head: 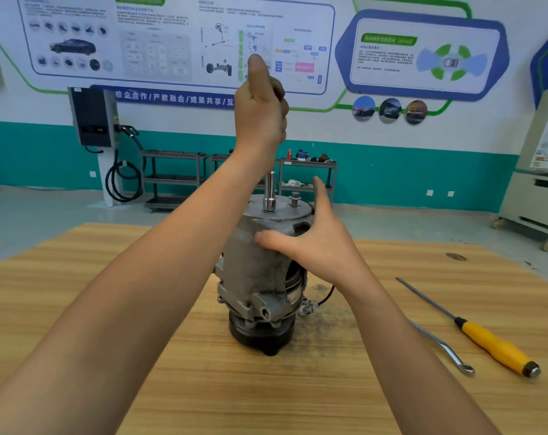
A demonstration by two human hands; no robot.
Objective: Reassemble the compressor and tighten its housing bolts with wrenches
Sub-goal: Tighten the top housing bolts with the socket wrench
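Compressor [260, 277]: upright, worktop [78, 309] centre.
Left hand [261, 105]: curled round socket wrench [271, 186], 12 o'clock above compressor, socket on its top.
Right hand [313, 246]: fingers straight, pressing compressor's 3 o'clock side.

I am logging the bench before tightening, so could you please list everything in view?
compressor: one, grey with black pulley, standing on end mid-table
socket driver: one, silver, upright on the compressor's top plate
bolt: one, silver, proud of the top plate, right of the socket driver
ring wrench: one, silver, flat on the table, right side
screwdriver: one, yellow handle, right of the ring wrench
table: one, light wood
wall charger: one, dark, back wall left
trolleys: at least two, grey, along the back wall
left hand: one, grips the socket driver's top end
right hand: one, open against the compressor's side
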